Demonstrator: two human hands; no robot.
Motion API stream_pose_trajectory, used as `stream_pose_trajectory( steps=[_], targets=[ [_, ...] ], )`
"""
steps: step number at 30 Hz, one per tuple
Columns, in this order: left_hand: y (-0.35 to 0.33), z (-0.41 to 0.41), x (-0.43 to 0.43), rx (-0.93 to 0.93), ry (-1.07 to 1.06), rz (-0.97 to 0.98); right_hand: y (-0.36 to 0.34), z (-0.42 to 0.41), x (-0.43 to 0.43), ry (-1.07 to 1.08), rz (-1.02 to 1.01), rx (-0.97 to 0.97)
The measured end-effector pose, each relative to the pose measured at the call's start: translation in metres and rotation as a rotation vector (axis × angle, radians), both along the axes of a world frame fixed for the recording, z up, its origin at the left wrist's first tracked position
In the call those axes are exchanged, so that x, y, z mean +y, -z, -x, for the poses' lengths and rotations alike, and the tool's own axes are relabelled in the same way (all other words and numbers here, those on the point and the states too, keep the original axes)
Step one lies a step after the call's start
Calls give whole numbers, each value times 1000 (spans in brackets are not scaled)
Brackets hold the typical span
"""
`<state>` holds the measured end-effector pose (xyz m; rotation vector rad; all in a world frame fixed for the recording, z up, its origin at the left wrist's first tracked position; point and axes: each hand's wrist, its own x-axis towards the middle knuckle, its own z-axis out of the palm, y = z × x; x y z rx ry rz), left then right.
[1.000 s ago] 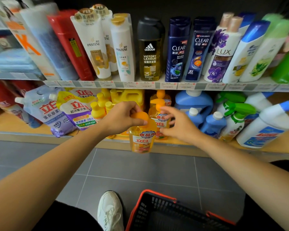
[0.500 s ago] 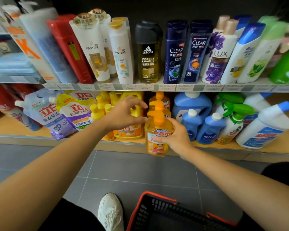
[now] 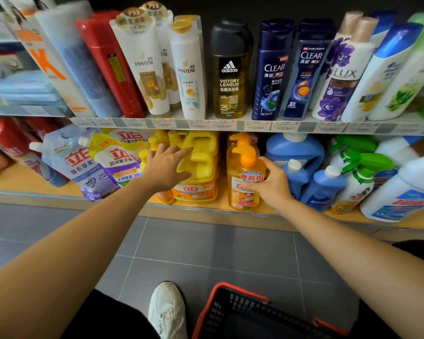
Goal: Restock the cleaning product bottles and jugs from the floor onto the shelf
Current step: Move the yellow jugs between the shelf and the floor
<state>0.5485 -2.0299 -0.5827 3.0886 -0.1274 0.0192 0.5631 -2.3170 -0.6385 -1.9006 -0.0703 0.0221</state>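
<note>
1. The landmark is the front orange pump bottle. It stands upright at the front edge of the lower shelf.
2. Three orange pump bottles show in all, with the other two lined up directly behind the landmark.
3. The right hand grips the landmark from its right side. Its thumb lies across the label and its fingers curl round the back.
4. Just left of the landmark stands one yellow jug. The left hand lies spread on it, fingers straight and apart, holding nothing.
5. Further left of the landmark lean two refill pouches, with a third partly hidden behind them.
6. Right of the landmark are one large blue jug and two small blue bottles in front of it. Beyond those are two green-trigger sprayers.
7. Below the landmark, on the floor, sit one black basket with a red rim and one white shoe.
8. One second ago the left hand held the landmark by its pump head, below the shelf edge. Half a second ago the right hand had it at the shelf edge, with the left hand loose near the pump. Now it rests on the shelf, and the left hand has shifted to the jug.
</note>
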Motion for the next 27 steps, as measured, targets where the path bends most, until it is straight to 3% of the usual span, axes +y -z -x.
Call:
stream_pose_trajectory(
  steps=[4, 10, 15, 18, 23, 27],
  targets=[
    [-1, 2, 1, -31, 35, 95, 8, -13, -3, 8, 44, 10],
    [-6, 3, -5, 106, 16, 398, 13, -19, -10, -2, 120, 35],
    [-17, 6, -15, 136, 39, 300, 8, -7, -22, 11, 212, 21],
    [-30, 16, -23, 162, 82, 301, -9, 3, -36, 47, 238, -95],
    [-60, 39, -46, 249, 179, 438, -47, 30, -53, -201, 212, -60],
    [-78, 65, -75, 323, 264, 681, -67, 63, -58, -392, 210, -65]
  ],
)
